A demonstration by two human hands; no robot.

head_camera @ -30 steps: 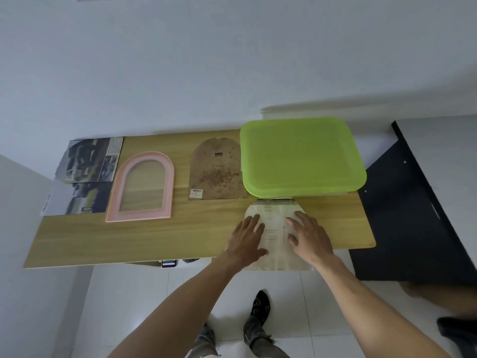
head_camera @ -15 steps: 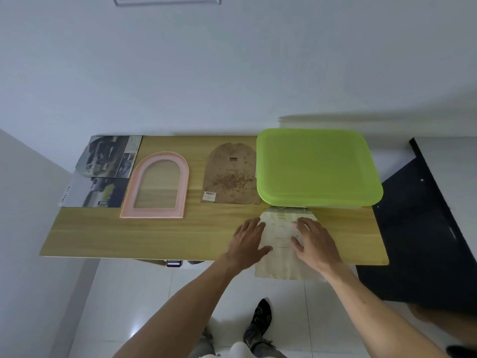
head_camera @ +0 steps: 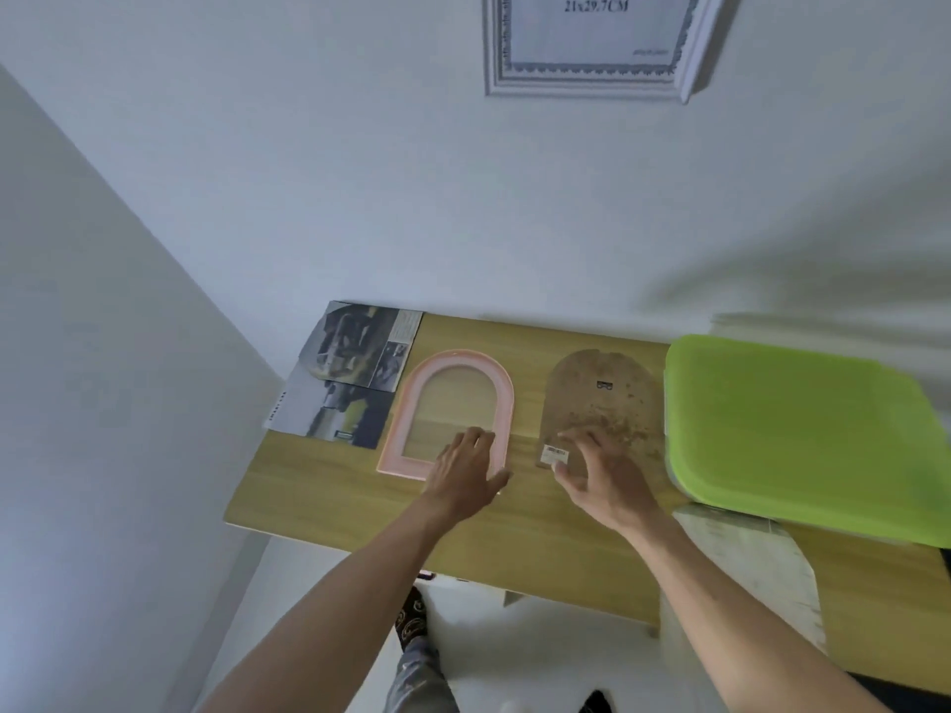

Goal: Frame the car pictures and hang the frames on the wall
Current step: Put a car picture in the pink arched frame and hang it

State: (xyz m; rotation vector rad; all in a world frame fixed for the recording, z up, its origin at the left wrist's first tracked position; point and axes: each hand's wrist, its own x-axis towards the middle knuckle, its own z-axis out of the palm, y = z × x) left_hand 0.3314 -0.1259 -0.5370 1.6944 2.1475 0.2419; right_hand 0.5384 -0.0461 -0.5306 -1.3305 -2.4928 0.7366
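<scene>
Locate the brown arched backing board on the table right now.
In the head view the backing board lies flat on the table, between the pink arched frame on its left and the green lid on its right.

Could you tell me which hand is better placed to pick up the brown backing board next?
The right hand: its fingers reach over the near edge of the brown backing board. The left hand is over the pink arched frame instead.

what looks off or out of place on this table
The brown backing board is blotched with pale stains or wear. A clear arched sheet sticks out past the table's front edge, its far end tucked under the green lid.
</scene>
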